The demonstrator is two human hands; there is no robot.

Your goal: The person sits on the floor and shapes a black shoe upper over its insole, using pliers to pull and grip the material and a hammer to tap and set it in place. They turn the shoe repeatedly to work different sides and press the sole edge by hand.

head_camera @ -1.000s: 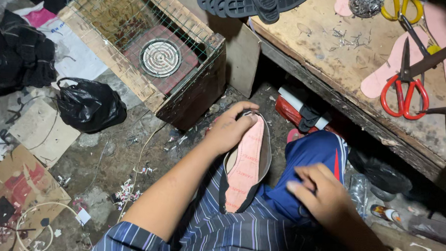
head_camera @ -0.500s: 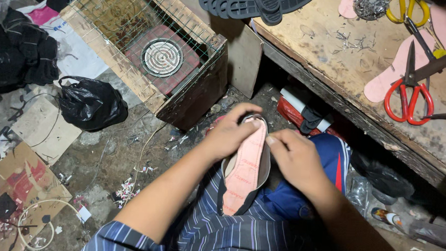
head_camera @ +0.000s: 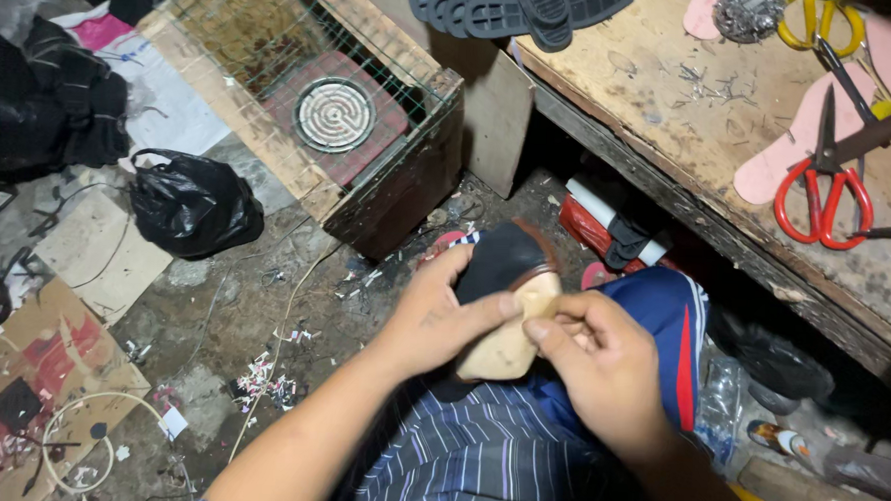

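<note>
Gripping a shoe upper (head_camera: 508,303) over the lap: left hand (head_camera: 443,316) cups its dark side, steadying it; right hand (head_camera: 601,368) pinches the tan sole edge, apparently pressing. Red scissors (head_camera: 824,192) lie beyond the right hand.

A dirty, scrap-littered concrete floor (head_camera: 213,310) lies beside a worn wooden workbench (head_camera: 691,121) and a wire-covered wooden crate (head_camera: 409,169).

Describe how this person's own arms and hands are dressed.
Both forearms are bare, with no sleeves reaching them. The left hand and the right hand wear no gloves, and no rings, watch or bracelets show. Nearby clothing is a dark blue striped garment with thin pale lines, and blue shorts with a red and white side stripe.
</note>
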